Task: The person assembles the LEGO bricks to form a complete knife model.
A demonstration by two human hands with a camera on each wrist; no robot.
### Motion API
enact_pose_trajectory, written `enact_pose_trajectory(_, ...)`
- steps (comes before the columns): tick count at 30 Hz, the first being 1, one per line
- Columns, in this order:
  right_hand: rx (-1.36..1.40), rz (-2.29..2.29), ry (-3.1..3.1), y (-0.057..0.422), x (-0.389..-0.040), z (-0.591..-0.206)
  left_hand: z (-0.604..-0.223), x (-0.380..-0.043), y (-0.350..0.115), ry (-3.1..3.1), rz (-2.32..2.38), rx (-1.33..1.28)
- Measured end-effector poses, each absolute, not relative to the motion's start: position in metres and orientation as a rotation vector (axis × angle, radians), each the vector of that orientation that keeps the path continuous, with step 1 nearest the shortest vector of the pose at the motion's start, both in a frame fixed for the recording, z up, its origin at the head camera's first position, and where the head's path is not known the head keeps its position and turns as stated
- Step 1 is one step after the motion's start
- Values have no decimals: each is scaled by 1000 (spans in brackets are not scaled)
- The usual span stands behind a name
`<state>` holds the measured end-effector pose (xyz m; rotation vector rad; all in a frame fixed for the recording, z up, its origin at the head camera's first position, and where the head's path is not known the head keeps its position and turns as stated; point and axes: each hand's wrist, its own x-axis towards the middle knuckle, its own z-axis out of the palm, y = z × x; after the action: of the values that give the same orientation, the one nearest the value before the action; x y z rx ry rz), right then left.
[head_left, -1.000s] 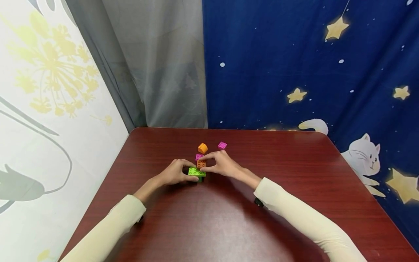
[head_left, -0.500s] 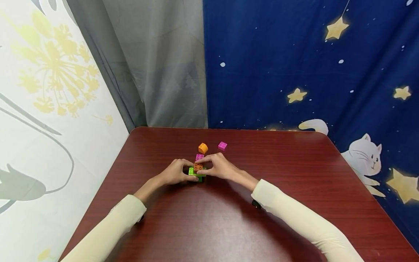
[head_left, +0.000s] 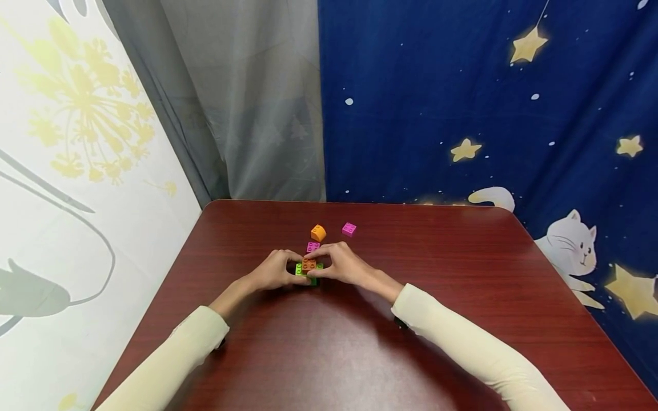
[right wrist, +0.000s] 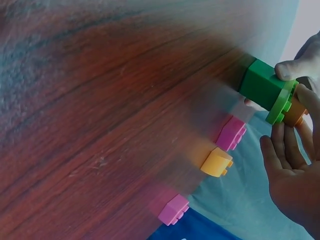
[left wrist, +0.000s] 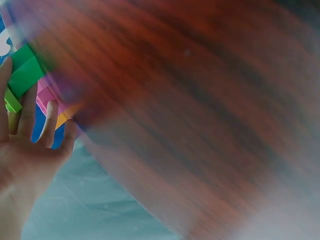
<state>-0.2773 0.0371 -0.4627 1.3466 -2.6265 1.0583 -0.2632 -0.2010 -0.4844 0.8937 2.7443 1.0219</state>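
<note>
Orange brick [head_left: 309,265], pinched by right hand [head_left: 343,262], has slid over mid lime plate [head_left: 299,269]; apparently a new layer, seating unclear. Left hand [head_left: 273,270] grasps green block [right wrist: 261,82] beneath, inward of table [head_left: 437,240] far edge.

Reddish table [head_left: 437,245]; on it two pink bricks [head_left: 349,229]; orange brick [head_left: 318,233]; dark-green block [right wrist: 262,82]

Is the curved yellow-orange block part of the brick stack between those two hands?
No, the curved yellow-orange block sits on the tabletop, with a visible gap between it and the brick stack.
</note>
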Motion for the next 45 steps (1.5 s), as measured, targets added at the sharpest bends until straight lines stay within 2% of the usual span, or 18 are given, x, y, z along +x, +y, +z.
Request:
enact_pose_trajectory(18,1327,990,-2623,35,-283,-469,-484,-266,-206,2757,994,939)
enact_pose_trajectory(27,1307,1111,-2612,46,-291,-467,-484,-267,-207,2774,953,913)
enact_pose_trajectory(45,1189,1119,-2694,55,-328,-485,-479,-262,-205,2758,956,865)
